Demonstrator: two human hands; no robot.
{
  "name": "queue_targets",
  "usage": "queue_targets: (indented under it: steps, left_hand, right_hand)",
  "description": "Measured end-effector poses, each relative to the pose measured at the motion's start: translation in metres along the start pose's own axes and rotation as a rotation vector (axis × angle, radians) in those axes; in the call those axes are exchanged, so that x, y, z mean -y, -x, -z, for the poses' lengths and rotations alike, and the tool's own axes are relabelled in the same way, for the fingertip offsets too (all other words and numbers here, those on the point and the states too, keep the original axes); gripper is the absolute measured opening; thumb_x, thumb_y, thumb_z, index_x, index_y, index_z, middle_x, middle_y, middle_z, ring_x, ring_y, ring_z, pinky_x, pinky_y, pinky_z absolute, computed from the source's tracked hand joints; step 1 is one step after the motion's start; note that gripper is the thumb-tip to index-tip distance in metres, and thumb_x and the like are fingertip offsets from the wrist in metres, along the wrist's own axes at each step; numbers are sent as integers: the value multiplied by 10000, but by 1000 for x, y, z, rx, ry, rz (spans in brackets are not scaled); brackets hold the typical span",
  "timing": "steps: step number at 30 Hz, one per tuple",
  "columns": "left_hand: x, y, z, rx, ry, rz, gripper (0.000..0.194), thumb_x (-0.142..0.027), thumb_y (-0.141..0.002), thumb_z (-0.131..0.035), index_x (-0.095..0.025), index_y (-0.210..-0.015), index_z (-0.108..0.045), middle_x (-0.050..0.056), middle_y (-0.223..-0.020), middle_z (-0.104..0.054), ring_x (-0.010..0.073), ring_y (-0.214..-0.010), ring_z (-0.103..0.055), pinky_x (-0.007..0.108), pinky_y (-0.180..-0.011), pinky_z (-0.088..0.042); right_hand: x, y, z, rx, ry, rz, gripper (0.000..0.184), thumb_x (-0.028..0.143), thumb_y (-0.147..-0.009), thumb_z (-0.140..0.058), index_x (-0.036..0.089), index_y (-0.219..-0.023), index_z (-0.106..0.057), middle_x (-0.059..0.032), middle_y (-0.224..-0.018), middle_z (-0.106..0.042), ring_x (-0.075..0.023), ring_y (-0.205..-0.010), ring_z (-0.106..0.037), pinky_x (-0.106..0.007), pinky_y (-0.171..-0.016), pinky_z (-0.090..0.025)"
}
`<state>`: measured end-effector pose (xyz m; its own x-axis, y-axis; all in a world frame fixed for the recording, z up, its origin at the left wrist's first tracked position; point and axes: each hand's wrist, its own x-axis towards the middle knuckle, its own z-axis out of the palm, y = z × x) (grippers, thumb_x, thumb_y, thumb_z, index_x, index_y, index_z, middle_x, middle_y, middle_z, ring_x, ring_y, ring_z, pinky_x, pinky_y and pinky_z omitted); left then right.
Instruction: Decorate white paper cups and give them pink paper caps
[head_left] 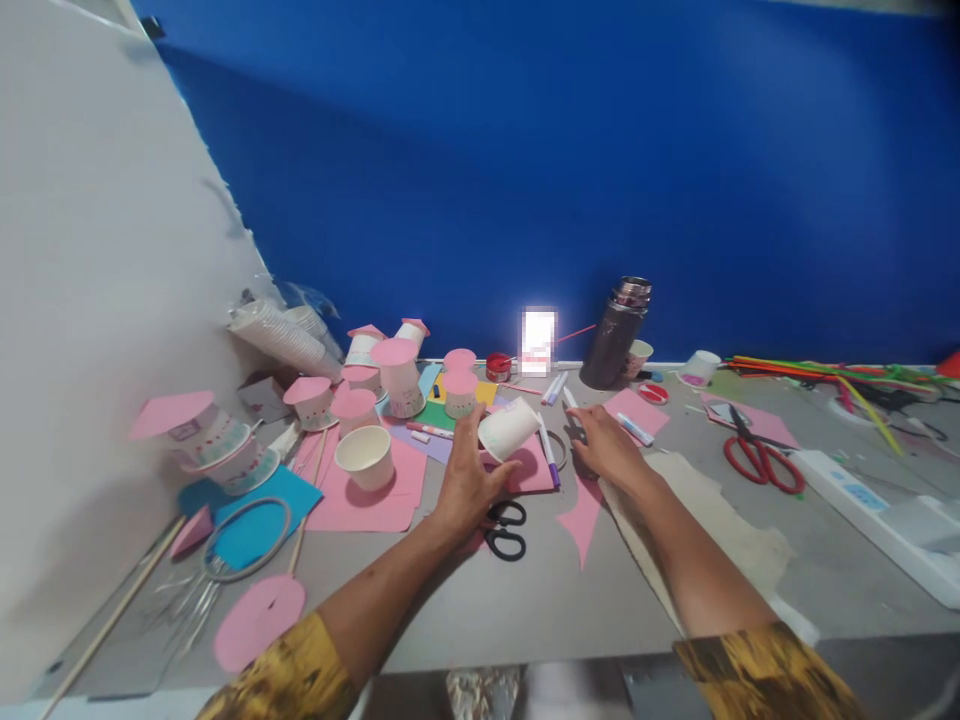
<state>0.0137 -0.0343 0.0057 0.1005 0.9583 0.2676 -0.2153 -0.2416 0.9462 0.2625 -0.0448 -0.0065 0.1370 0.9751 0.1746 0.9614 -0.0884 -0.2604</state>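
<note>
In the head view, the left hand [474, 478] has its grip closed around a tilted white paper cup [508, 430] above the grey worktop [555, 600]. The right hand [606, 446] reaches beside a white marker [571, 399]; whether its grip holds anything cannot be told. Between them lies a purple-and-white marker [548, 452]. Black-handled scissors [507, 531] lie near the left wrist, an open cream paper cup [364, 458] stands to the left, and a dark metal flask [615, 335] stands behind the right hand.

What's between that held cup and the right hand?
Between the cup and right hand lie a purple-and-white marker and a grey ring, in the head view.
</note>
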Motion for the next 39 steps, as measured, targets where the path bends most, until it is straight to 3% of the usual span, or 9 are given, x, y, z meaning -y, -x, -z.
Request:
queue_targets:
  steps: [7, 9, 13, 16, 23, 26, 29, 33, 39]
  left_hand:
    - [7, -2, 3, 104, -188, -170, 714, -78, -606, -841, -241, -1272, -638, 120, -1347, -579, 331, -1373, -455, 474, -1226, -243]
    - [8, -1, 3, 136, -210, -189, 694, -69, -625, -815, -239, -1275, -642, 129, -1347, -580, 334, -1365, -462, 480, -1220, -258]
    - [6, 1, 2, 131, -178, -156, 695, -57, -605, -818, -250, -1253, -656, 126, -1311, -594, 356, -1368, -461, 496, -1219, -272]
    - [7, 1, 3, 148, -195, -166, 678, -91, -637, -818, -256, -1273, -651, 131, -1323, -586, 359, -1377, -451, 506, -1225, -267]
    - [4, 4, 4, 145, -118, -98, 836, -146, -561, -893, -264, -1343, -624, 116, -1417, -521, 346, -1378, -443, 497, -1178, -343]
    - [2, 1, 3, 137, 80, 179, 479, -332, -721, -833, -231, -1173, -709, 96, -1158, -653, 244, -1006, -646, 388, -866, -555]
    - [5, -5, 2, 220, 273, 373, 347, -462, -756, -808, -168, -926, -741, 68, -880, -679, 134, -635, -592, 273, -579, -519]
    - [9, -10, 3, 239, 313, 397, 358, -434, -667, -898, -129, -727, -720, 50, -707, -676, 107, -596, -602, 221, -591, -512]
    - [8, -10, 3, 269, 383, 454, 315, -332, -668, -916, -98, -731, -715, 68, -629, -685, 133, -544, -629, 228, -549, -529]
  right_hand:
    - [8, 4, 4, -59, 20, -14, 402, 174, -851, -653, 171, -1246, -726, -187, -1226, -661, -326, -1170, -596, -430, -1026, -441]
    - [15, 7, 12, -77, -235, 66, 471, 199, -867, -622, 189, -1336, -668, -165, -1332, -629, -297, -1165, -605, -426, -1007, -472]
    - [30, 16, 20, 191, -1025, 293, 589, 401, -905, -645, 244, -1464, -544, -107, -1400, -626, -252, -1162, -638, -375, -912, -548]
    - [38, 18, 15, 191, -1215, 218, 604, 477, -864, -716, 208, -1393, -606, -127, -1324, -670, -247, -1099, -659, -335, -809, -567]
    - [33, 12, 16, 2, -1211, 151, 585, 461, -772, -811, 186, -1267, -666, -130, -1228, -717, -258, -1067, -669, -366, -826, -576]
    - [25, 9, 20, -23, -1194, 165, 607, 442, -784, -801, 186, -1310, -638, -138, -1282, -693, -267, -1141, -645, -380, -883, -568]
    - [19, 7, 20, -17, -1159, 167, 621, 437, -779, -800, 183, -1320, -631, -141, -1293, -684, -267, -1158, -634, -374, -888, -563]
    - [20, 8, 18, 53, -1140, 210, 618, 428, -789, -790, 178, -1331, -631, -134, -1265, -688, -262, -1155, -631, -337, -832, -566]
    - [22, 9, 22, 58, -1099, 267, 609, 441, -810, -768, 184, -1346, -630, -131, -1277, -699, -260, -1144, -654, -339, -845, -571]
